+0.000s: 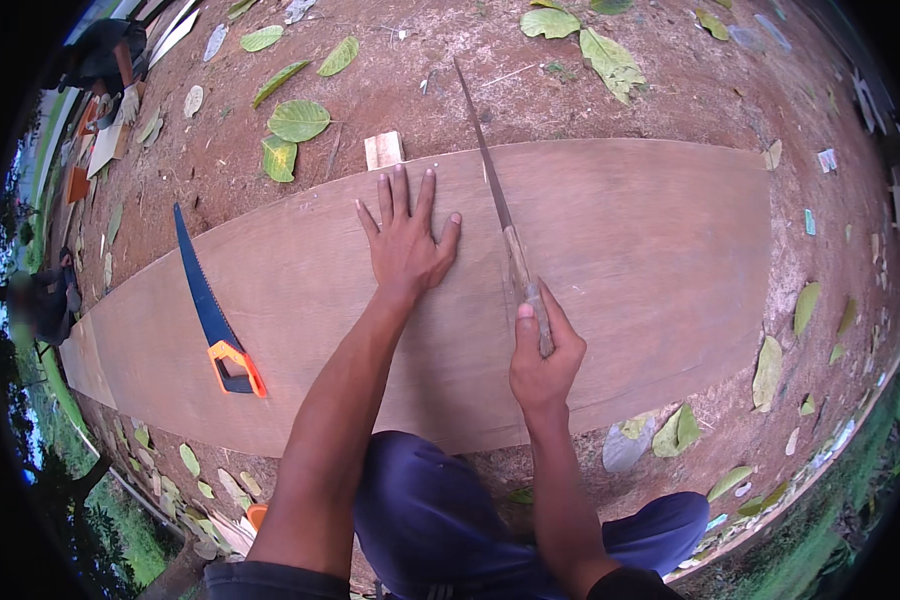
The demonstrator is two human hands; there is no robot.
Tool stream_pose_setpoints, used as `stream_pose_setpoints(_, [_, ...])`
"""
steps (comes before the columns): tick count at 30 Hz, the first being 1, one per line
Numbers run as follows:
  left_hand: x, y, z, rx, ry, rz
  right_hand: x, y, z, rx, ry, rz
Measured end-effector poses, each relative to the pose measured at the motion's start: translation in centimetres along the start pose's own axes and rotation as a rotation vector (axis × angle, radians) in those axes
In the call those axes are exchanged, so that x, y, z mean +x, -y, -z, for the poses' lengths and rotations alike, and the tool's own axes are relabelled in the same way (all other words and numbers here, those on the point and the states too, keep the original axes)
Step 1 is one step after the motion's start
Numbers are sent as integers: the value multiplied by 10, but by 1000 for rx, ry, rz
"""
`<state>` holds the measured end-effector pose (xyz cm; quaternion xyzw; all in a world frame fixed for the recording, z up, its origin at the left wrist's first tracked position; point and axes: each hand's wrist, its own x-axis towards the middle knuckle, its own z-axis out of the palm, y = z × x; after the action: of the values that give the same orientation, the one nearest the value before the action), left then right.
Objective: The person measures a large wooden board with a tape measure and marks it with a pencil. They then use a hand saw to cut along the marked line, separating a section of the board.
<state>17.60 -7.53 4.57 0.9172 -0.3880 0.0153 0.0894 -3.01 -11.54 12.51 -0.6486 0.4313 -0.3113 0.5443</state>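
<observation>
Wooden saw handle (532, 310) inside right hand (542, 360)

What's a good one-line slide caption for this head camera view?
Left hand flat on a plywood sheet, right hand gripping a long blade; blue handsaw lies nearby.

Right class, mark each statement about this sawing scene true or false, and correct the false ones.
1. The left hand lies flat on the board. True.
2. The right hand holds the blue saw. False: it grips a plain saw; the blue one lies on the board, untouched.
3. Leaves lie on the bare soil. True.
4. The board rests on a workbench. False: it lies on the ground.
5. A small wood block sits at the board's far edge. True.
</observation>
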Motion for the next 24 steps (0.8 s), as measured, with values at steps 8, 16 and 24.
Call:
stream_pose_setpoints(8, [2, 7, -1, 31, -4, 28, -57, 5, 19, -93, 44, 85])
stream_pose_setpoints(16, [-3, 1, -5, 32, 15, 18, -17, -3, 2, -13, 11, -34])
stream_pose_setpoints(24, [-1, 10, -9, 43, 1, 36, -66, -17, 21, -74, 52, 113])
